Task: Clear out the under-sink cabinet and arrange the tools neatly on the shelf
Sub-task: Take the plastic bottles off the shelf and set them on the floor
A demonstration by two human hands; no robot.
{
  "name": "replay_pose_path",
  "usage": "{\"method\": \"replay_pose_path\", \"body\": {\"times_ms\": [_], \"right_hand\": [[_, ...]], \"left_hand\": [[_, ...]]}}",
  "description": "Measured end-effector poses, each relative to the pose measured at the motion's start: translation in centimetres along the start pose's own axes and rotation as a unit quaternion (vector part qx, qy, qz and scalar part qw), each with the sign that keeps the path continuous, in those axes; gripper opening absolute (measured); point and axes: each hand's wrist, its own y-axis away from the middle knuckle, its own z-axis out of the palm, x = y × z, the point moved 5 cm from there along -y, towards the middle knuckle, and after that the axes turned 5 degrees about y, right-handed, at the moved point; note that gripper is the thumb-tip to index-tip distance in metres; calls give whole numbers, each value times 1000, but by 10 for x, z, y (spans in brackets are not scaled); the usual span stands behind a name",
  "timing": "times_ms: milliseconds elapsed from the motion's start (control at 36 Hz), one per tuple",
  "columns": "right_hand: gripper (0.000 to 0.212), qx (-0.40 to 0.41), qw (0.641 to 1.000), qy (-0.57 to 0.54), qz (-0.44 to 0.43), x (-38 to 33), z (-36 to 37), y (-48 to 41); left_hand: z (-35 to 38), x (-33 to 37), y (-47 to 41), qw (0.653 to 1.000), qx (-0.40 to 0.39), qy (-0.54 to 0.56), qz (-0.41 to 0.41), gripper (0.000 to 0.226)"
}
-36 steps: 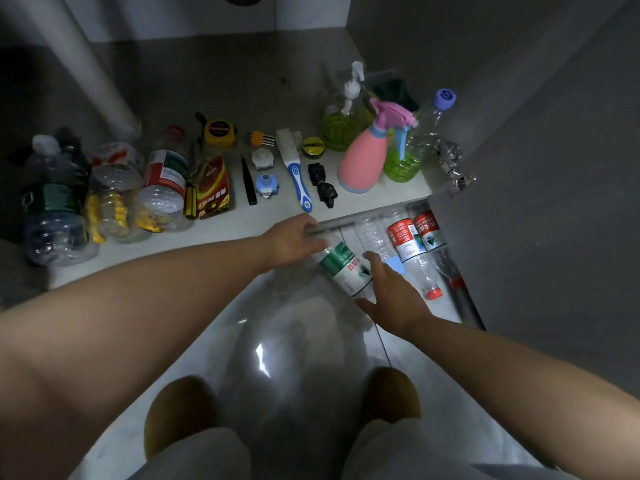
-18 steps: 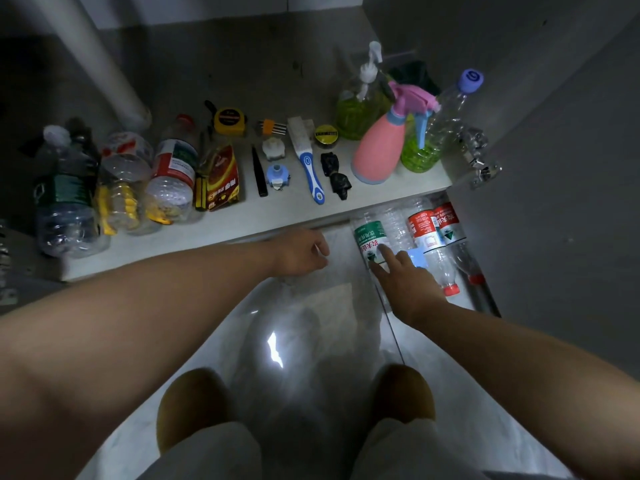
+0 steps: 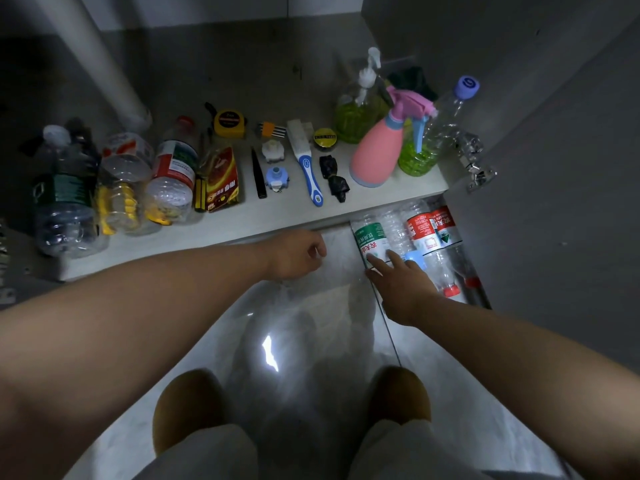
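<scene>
Tools lie in a row on the white cabinet shelf (image 3: pixel 242 226): a yellow tape measure (image 3: pixel 229 124), a black cutter (image 3: pixel 258 174), a blue-handled brush (image 3: pixel 308 168), a red packet (image 3: pixel 221 180). On the floor below the shelf edge lie plastic bottles side by side: a green-label bottle (image 3: pixel 370 237) and two red-label bottles (image 3: pixel 424 233). My right hand (image 3: pixel 401 285) lies with straight fingers on the green-label bottle. My left hand (image 3: pixel 298 254) hovers over the floor by the shelf edge, fingers curled, holding nothing.
Empty bottles (image 3: pixel 117 181) stand at the shelf's left. A pink spray bottle (image 3: pixel 377 154), a green soap pump (image 3: pixel 356 112) and a clear bottle with a purple cap (image 3: pixel 436 133) stand at the right. A white drain pipe (image 3: pixel 100 60) rises at back left. The grey cabinet door (image 3: pixel 561 202) stands open on the right.
The green-label bottle went from both hands to lying on the floor beside the red-label bottles. My left hand let go and drew back left. My right fingers stay on it.
</scene>
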Motion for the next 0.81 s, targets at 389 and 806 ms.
{"method": "replay_pose_path", "body": {"times_ms": [389,806], "right_hand": [[43,146,971,-148,-120,-20,-127,-3],[37,173,866,-466,-44,-118,-260,-91]], "left_hand": [[-84,-5,62,972,209,-90,48,18],[-183,-128,133,816,526,-13,-241,47]]}}
